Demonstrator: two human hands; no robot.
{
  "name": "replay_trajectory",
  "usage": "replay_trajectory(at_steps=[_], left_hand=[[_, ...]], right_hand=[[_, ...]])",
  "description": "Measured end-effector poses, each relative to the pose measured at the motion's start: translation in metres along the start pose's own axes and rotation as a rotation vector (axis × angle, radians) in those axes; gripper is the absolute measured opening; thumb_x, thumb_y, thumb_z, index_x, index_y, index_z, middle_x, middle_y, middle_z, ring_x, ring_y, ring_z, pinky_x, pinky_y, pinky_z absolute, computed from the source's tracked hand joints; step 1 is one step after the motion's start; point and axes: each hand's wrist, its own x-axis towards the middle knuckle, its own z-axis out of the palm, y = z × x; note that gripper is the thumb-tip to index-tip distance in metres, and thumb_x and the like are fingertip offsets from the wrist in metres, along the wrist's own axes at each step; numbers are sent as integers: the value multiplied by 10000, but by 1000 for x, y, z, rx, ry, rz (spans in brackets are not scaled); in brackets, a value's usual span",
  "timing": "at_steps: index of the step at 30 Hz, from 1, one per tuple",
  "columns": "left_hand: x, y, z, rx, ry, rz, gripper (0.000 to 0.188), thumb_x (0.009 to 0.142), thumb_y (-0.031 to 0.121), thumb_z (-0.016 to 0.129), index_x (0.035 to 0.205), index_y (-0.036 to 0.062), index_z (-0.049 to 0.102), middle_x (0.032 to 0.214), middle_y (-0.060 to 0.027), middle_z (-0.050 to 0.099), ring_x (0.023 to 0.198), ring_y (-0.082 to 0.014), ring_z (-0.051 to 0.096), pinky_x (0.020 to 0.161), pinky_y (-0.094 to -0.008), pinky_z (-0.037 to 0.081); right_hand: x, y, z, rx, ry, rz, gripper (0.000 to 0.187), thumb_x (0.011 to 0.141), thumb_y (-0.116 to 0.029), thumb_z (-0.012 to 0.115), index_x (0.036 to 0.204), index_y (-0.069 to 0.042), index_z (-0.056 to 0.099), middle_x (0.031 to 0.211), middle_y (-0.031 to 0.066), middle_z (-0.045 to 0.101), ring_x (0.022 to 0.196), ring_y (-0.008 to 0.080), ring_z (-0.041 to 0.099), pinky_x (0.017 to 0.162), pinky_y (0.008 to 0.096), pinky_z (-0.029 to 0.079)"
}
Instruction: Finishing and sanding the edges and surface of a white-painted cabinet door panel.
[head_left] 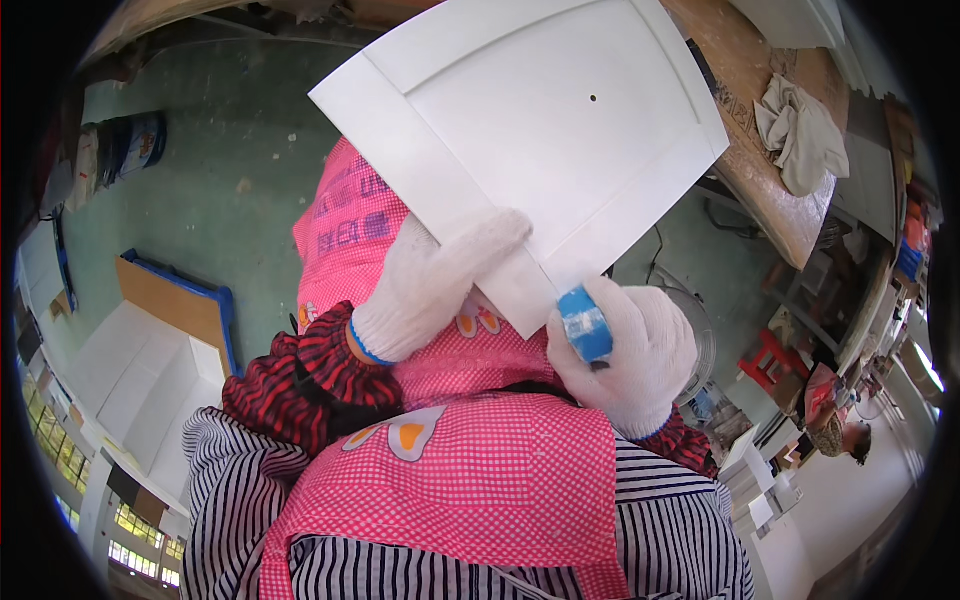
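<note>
A white panel (560, 130), like a cabinet door with a recessed middle and one small dark hole, lies tilted in front of me. Its near corner points down toward my apron. My left hand (440, 275), in a white knit glove, grips the near-left edge, fingers lying over the top face; the thumb is hidden. Close to the near corner, my gloved right hand (640, 355) is closed around a small blue pad (586, 325) smeared with white dust. Whether the pad touches the panel's edge I cannot tell.
A cloth (800, 135) lies on a brown-covered table (745, 60) at the far right. Left, a white cabinet box (155, 370) with blue edging stands on the green floor (250, 130). A red stool (768, 360), a fan (695, 335) and another person (828, 415) are at right.
</note>
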Motion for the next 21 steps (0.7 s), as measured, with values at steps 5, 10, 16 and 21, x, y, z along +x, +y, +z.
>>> replay_trajectory(at_steps=[5, 10, 16, 21], left_hand=[[4, -1, 0, 2, -28, -6, 400, 1017, 237, 630, 1254, -76, 560, 867, -145, 712, 523, -158, 658, 360, -227, 467], [4, -4, 3, 47, 77, -16, 367, 1064, 240, 562, 1281, -57, 557, 931, -146, 712, 694, -177, 708, 493, -250, 527], [1, -4, 3, 32, 87, -57, 466, 1124, 385, 430, 1292, -33, 550, 914, -130, 693, 701, -176, 676, 529, -262, 508], [0, -1, 4, -75, 15, -34, 596, 1082, 458, 505, 1333, -83, 512, 970, -174, 718, 754, -211, 749, 568, -247, 582]], right_hand=[[-10, 22, -25, -23, -37, 172, 386, 715, -246, 829, 1021, -106, 640, 912, 80, 607, 790, 295, 645, 682, 412, 508], [15, 25, -25, 153, 13, 165, 396, 787, -132, 819, 1115, -79, 602, 1009, 128, 607, 921, 316, 630, 767, 401, 511], [45, 12, -50, -47, -381, 7, 495, 854, -193, 773, 1292, -46, 597, 939, 121, 621, 857, 307, 638, 774, 408, 514], [59, -18, -20, -113, -375, -37, 613, 896, -283, 707, 1416, 2, 553, 889, 120, 646, 801, 291, 657, 718, 419, 514]])
